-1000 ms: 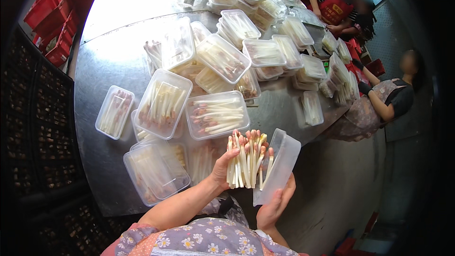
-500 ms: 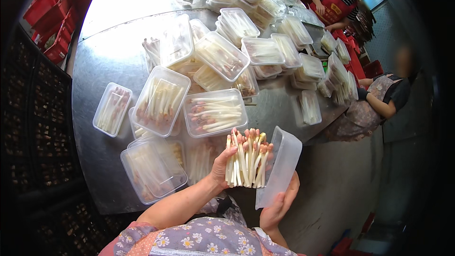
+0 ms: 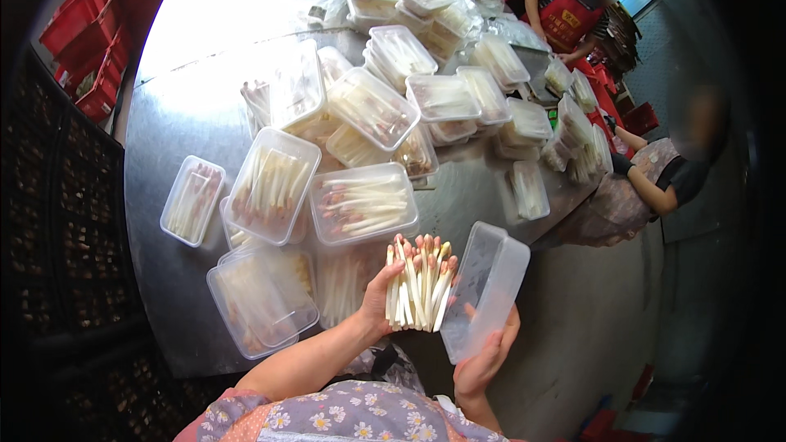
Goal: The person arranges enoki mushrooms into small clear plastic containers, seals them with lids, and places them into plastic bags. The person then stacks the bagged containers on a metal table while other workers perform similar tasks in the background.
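In front of my body, my left hand is closed round a bundle of white shoots with pinkish and yellowish tips pointing up. Just right of it, my right hand grips an emptied-looking clear plastic tub from its lower right side. The tub is tilted up, its hollow side turned toward the shoots, and its left edge lies close to the bundle. Beyond my hands, a filled tub of similar shoots rests on the table. Left of my forearm, stacked tubs sit near the table's edge.
Many filled tubs are piled over the metal table. Red crates stand at the far left, with black crates nearer. Two people work at the right: one in a red apron, one with dark gloves.
The tub in my right hand has turned, showing more of its hollow inside. The bundle of shoots has shifted slightly left and down. The whole view has moved a little.
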A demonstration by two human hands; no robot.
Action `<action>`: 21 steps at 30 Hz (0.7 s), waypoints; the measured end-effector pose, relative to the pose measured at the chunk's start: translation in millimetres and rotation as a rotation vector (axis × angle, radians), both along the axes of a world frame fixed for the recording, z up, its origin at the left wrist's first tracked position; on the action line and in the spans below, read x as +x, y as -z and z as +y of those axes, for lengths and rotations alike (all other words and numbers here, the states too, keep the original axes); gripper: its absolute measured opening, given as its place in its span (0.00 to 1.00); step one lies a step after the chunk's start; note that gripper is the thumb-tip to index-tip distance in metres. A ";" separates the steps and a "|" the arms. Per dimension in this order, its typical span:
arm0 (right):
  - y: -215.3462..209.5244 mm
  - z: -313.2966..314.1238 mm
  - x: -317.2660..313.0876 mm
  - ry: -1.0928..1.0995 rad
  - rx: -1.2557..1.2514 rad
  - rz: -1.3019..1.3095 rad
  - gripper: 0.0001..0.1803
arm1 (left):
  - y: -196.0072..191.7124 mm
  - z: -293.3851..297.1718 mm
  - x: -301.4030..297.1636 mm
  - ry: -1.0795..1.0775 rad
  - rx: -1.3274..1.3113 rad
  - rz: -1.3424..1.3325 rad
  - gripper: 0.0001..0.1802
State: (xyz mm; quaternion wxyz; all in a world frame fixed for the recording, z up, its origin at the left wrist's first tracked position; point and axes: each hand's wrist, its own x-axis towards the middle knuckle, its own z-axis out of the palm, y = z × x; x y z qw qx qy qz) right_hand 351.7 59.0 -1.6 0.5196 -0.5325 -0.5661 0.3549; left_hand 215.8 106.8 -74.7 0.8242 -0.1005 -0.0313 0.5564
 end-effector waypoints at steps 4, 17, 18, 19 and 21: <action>-4.6 1.6 5.7 0.029 0.013 0.163 0.31 | 5.9 3.5 5.4 0.032 0.017 0.054 0.32; 91.4 63.4 55.7 0.005 -0.537 1.146 0.22 | -23.3 -9.1 -20.3 0.037 0.074 0.118 0.42; 110.4 65.9 56.6 0.012 -0.652 1.177 0.21 | -26.0 -12.9 -24.7 0.017 0.061 0.142 0.42; 125.6 66.9 57.3 0.014 -0.762 1.202 0.20 | -27.8 -15.4 -28.7 -0.004 0.054 0.166 0.42; 138.5 69.5 47.8 0.035 -0.808 1.194 0.19 | -28.4 -20.3 -34.0 -0.041 0.058 0.113 0.41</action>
